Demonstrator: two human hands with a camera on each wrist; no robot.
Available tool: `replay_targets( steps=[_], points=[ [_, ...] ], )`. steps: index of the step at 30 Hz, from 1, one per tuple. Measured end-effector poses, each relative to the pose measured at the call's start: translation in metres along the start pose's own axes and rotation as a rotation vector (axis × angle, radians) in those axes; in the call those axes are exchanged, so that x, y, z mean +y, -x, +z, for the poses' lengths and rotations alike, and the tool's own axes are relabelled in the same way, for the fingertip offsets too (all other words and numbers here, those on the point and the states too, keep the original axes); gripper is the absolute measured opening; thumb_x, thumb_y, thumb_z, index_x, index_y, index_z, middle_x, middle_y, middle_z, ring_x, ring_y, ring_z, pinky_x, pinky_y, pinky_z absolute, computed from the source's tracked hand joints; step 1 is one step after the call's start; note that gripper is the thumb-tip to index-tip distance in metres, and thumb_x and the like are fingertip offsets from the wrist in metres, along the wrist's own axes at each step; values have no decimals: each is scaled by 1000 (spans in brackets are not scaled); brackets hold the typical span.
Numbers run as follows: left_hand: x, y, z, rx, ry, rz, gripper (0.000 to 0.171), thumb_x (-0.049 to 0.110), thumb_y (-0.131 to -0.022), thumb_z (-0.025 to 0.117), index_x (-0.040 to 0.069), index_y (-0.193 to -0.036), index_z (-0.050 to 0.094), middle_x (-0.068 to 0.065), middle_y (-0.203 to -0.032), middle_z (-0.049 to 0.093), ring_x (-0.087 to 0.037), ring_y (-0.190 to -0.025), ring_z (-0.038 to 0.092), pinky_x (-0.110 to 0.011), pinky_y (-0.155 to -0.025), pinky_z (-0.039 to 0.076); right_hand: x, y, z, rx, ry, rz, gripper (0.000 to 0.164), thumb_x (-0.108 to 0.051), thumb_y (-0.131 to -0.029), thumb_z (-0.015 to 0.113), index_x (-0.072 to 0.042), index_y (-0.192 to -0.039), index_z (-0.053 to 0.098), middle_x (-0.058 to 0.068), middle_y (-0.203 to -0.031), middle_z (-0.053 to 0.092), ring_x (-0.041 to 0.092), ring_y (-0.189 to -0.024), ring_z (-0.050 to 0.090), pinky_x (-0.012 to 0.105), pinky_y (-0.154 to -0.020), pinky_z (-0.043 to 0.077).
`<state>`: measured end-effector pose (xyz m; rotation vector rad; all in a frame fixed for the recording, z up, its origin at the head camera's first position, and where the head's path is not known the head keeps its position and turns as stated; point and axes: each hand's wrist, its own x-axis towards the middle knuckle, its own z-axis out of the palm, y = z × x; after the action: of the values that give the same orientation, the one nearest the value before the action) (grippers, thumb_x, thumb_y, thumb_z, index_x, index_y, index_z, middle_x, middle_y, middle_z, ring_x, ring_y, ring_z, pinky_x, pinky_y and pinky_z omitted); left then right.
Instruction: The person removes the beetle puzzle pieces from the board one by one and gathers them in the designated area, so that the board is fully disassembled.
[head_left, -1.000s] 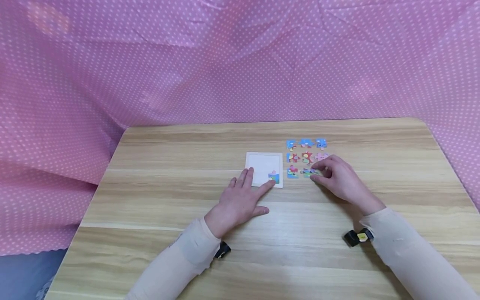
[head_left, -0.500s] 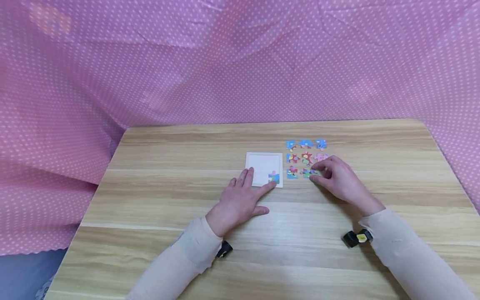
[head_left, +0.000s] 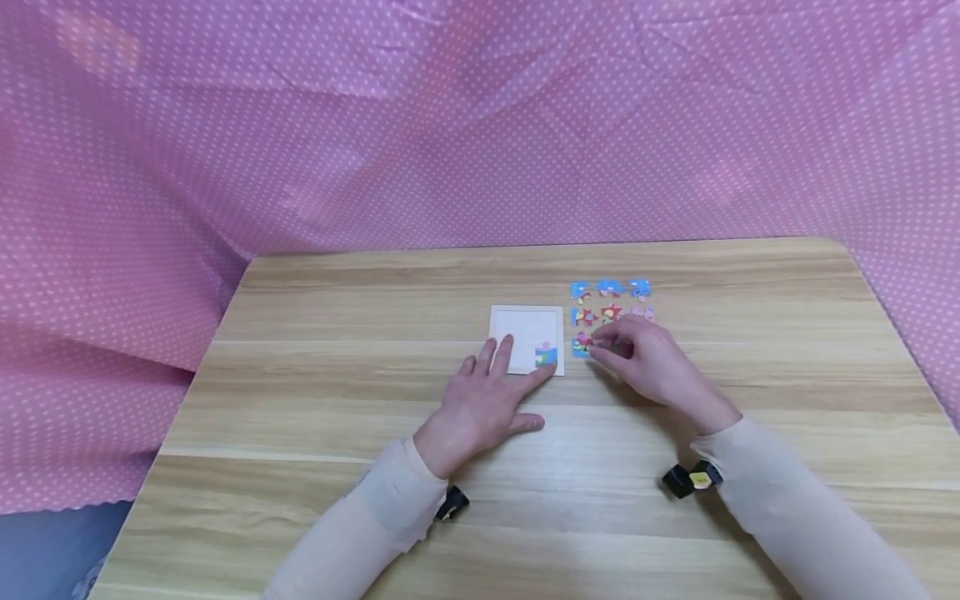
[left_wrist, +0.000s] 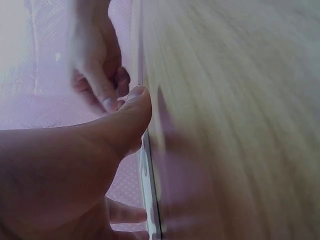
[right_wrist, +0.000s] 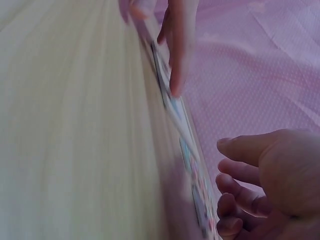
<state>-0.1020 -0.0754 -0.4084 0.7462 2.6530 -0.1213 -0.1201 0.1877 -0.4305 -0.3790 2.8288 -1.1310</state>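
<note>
In the head view my left hand lies spread at the lower left of a small white puzzle tray, fingers touching its edge and inside. A blue and green puzzle piece sits in the tray's lower right corner, one fingertip against it. My right hand hovers over the front row of loose pieces, thumb and forefinger pinching what seems to be a puzzle piece, mostly hidden by the fingers. Just left of those fingertips lies a blue and red piece. The right wrist view is blurred around the right hand.
Behind the right hand lie a row of blue pieces and a row with a red piece. The wooden table ends at a pink dotted cloth. Each wrist carries a small black device, such as the right one.
My right hand has moved left from the front row's middle piece, still pinched, toward the tray. The left hand stays on the tray almost unmoved.
</note>
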Motion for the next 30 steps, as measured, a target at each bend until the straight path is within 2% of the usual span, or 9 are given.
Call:
replay_targets(
  steps=[3,6,10,16,23,30],
  points=[
    [0,-1,2,-2,-8,0,75,74,-102,51,54,-169,24,-21,-181,17,-46,-166,23,-59,-129,35,-8,-7,7,-1,-12,-20,22,-14,-101,76,-4,-120,78,9,-103,72,20,-88,58,30,-77,49],
    [0,-1,2,-3,-10,1,74,75,-102,50,54,-169,23,-21,-181,17,-46,-166,23,-59,-129,36,-14,-13,13,-6,0,-44,22,-14,-101,76,-3,-120,78,10,-105,74,25,-95,62,37,-85,51],
    [-1,-3,3,-7,-18,3,74,75,-103,48,54,-169,22,-21,-181,16,-46,-166,22,-59,-129,36,-21,-20,20,-35,54,-70,24,-17,-102,75,-5,-122,78,12,-113,76,31,-106,58,49,-96,45],
    [-1,-4,4,-8,-38,3,75,75,-102,48,55,-169,19,-20,-181,16,-45,-166,22,-59,-129,36,-25,-29,27,-60,105,-95,24,-18,-102,74,-8,-123,80,13,-120,74,29,-103,48,43,-91,36],
    [-1,-4,5,-12,-59,15,74,76,-102,46,57,-168,18,-20,-181,15,-46,-166,22,-58,-129,36,-27,-38,32,-105,164,-70,22,-18,-100,76,-9,-120,82,12,-121,72,29,-107,46,46,-95,35],
    [-2,-4,6,-9,-63,20,73,76,-103,45,57,-168,18,-21,-181,15,-46,-166,21,-59,-133,28,-28,-40,32,-101,176,-69,20,-17,-98,79,-11,-118,83,9,-116,72,28,-104,44,44,-91,33]
  ],
)
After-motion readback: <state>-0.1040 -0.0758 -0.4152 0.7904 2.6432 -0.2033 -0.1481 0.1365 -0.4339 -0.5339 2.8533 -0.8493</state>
